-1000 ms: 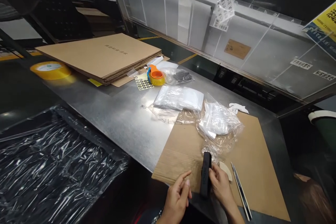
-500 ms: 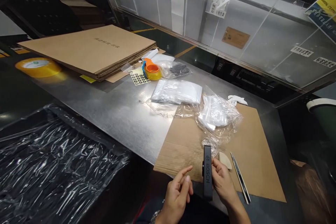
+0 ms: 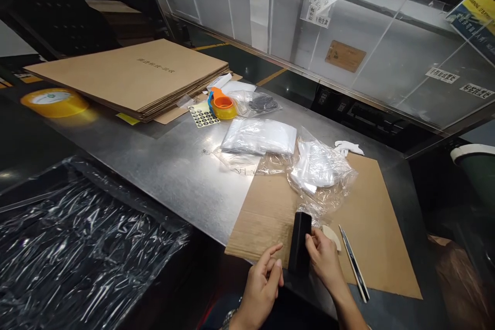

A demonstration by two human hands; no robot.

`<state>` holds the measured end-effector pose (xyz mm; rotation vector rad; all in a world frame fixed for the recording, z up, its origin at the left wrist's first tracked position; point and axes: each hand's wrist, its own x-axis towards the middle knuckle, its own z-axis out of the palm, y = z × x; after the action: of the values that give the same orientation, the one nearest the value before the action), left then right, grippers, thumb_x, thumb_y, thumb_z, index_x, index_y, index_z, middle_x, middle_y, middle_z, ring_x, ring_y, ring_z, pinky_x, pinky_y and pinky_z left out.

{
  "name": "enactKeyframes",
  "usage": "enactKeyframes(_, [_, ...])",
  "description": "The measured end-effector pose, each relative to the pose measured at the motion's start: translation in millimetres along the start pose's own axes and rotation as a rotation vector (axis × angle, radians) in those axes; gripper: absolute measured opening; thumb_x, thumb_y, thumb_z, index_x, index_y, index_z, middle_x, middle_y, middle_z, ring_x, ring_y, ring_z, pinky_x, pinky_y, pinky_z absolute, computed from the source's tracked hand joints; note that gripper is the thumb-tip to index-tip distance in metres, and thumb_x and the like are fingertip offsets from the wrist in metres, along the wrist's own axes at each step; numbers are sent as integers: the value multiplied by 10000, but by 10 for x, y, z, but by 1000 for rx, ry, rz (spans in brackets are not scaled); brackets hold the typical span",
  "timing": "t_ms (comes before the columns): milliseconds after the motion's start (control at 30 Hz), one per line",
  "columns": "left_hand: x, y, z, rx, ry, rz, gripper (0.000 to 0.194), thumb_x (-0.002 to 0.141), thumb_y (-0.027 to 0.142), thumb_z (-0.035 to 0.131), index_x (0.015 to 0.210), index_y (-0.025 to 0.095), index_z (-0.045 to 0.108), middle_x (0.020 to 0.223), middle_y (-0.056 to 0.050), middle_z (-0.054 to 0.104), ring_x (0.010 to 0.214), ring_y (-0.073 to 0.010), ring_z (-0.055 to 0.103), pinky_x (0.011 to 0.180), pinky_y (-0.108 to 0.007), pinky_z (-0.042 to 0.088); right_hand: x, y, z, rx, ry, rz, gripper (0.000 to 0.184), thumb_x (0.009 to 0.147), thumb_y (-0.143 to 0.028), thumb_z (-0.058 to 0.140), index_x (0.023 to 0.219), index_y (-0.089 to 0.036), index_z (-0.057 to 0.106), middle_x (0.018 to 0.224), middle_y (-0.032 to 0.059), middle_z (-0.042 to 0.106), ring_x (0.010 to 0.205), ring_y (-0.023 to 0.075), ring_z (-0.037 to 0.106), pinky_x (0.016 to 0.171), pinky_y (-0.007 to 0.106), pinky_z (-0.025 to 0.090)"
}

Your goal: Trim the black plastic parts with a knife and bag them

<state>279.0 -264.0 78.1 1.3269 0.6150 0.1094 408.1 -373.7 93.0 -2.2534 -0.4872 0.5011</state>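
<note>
My right hand [image 3: 327, 260] grips a long black box-shaped piece [image 3: 300, 242] by its right side, fingers and thumb pressed against it. The piece stands over the near edge of a flat cardboard sheet [image 3: 379, 237], a plain dark face now turned up. Its exact kind is not clear. Just left of it hovers my left hand [image 3: 260, 283], holding nothing, with the forefinger stretched out and the other fingers loosely curled. Behind the right hand lies a round cream-coloured disc [image 3: 331, 238], partly hidden. To its right rest slim tweezers [image 3: 353, 263] on the cardboard.
Clear plastic bags with white contents [image 3: 259, 136] lie mid-table, beside a crumpled bag [image 3: 319, 167]. Farther left are an orange tape dispenser [image 3: 223, 104], a sticker sheet [image 3: 203, 115], stacked cardboard [image 3: 127, 75] and a yellow tape roll [image 3: 54, 103]. Black plastic film [image 3: 85, 252] covers something lower left.
The black piece has been turned in my right hand: the narrow side with BOSCH lettering no longer shows, and a broader plain face does. My left hand has barely moved.
</note>
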Motion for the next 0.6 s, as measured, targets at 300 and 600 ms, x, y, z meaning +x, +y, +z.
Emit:
enactKeyframes(300, [125, -120, 36, -58, 64, -33, 706, 765, 619, 461, 1245, 102, 437, 484, 59, 472, 355, -62, 322, 376, -198, 249, 472, -8, -258, -513, 179, -159, 326, 928, -308, 319, 820, -194, 605, 685, 47, 628, 622, 167, 581, 542, 249, 318])
enactKeyframes(600, [241, -254, 10, -59, 111, 3, 770, 691, 694, 488, 1178, 98, 499, 441, 51, 469, 340, -69, 287, 345, -205, 218, 1453, 13, -599, -866, 131, -325, 212, 880, -317, 527, 1007, -157, 580, 1054, 51, 591, 936, 176, 571, 824, 392, 463])
